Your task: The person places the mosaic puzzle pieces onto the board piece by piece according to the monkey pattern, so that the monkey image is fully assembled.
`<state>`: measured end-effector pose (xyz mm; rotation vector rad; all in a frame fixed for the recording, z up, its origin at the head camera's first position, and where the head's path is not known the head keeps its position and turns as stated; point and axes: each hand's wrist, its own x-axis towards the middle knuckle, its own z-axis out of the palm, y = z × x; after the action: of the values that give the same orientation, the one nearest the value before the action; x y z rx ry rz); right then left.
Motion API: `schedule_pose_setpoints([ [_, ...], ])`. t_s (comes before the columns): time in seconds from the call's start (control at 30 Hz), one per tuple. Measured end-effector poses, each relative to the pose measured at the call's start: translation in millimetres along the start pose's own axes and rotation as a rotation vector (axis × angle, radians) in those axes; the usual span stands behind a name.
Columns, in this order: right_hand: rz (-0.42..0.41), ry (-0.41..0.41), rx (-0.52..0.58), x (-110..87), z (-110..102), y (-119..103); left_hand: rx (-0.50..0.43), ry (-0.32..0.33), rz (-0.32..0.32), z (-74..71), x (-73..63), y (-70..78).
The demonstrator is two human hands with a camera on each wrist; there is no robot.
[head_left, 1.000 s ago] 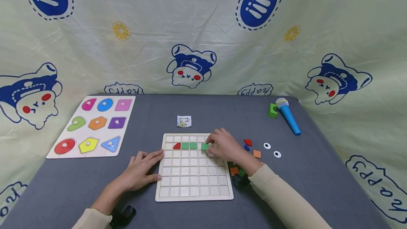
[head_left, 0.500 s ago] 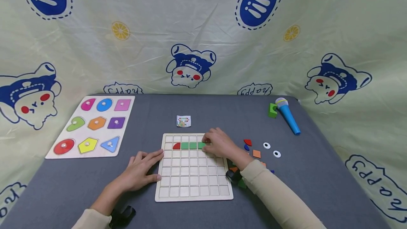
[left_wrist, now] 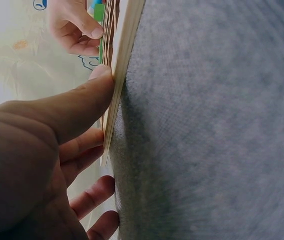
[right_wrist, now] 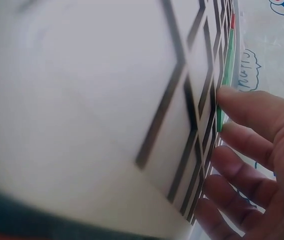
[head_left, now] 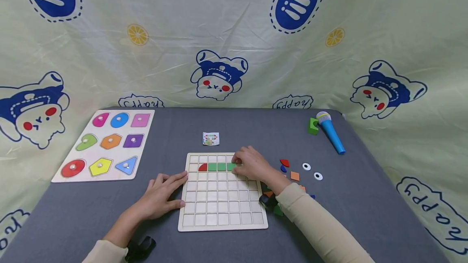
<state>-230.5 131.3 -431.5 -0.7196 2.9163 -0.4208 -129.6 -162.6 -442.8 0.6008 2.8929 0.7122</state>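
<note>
A pale wooden grid board (head_left: 223, 219) lies on the grey table. In its second row from the far edge sit a red quarter-round tile (head_left: 202, 167) and green square tiles (head_left: 216, 167) side by side. My right hand (head_left: 254, 167) is over the board's far right part, thumb and index finger pinching the green square tile (head_left: 230, 167) at the row's right end. In the right wrist view, the green strip (right_wrist: 219, 120) shows between those fingertips. My left hand (head_left: 162, 198) touches the board's left edge, fingers extended; the left wrist view shows the thumb (left_wrist: 84, 106) against the edge.
Loose tiles, including an orange square (head_left: 295, 176), a red piece (head_left: 284, 162) and white rings (head_left: 306, 167), lie right of the board. A small printed card (head_left: 211, 139) is behind it. A shape puzzle (head_left: 120, 155) lies left; a blue microphone (head_left: 332, 135) and green block (head_left: 313, 126) stand back right.
My right hand has shifted slightly left with the green tile, closing the gap to the other green tiles, and then held there. My left hand stays at the board's edge.
</note>
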Motion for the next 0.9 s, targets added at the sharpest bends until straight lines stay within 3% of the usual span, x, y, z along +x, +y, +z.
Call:
schedule_pose_setpoints([
  [0.27, 0.003, 0.064, 0.093, -16.0, -10, 8, -0.001, 0.003, 0.008, 2.0, 0.7, 0.2],
  [0.6, -0.022, 0.204, 0.058, -68.9, -42, 35, -0.002, -0.006, -0.006, 1.4, 1.4, -0.4],
  [0.77, -0.019, 0.200, 0.024, -94.9, -42, 46, -0.003, -0.001, 0.002, 0.6, 0.3, -0.7],
  [0.9, 0.038, 0.161, -0.035, -109.5, -35, 53, 0.000, -0.004, 0.005, 1.1, 0.5, -0.7],
])
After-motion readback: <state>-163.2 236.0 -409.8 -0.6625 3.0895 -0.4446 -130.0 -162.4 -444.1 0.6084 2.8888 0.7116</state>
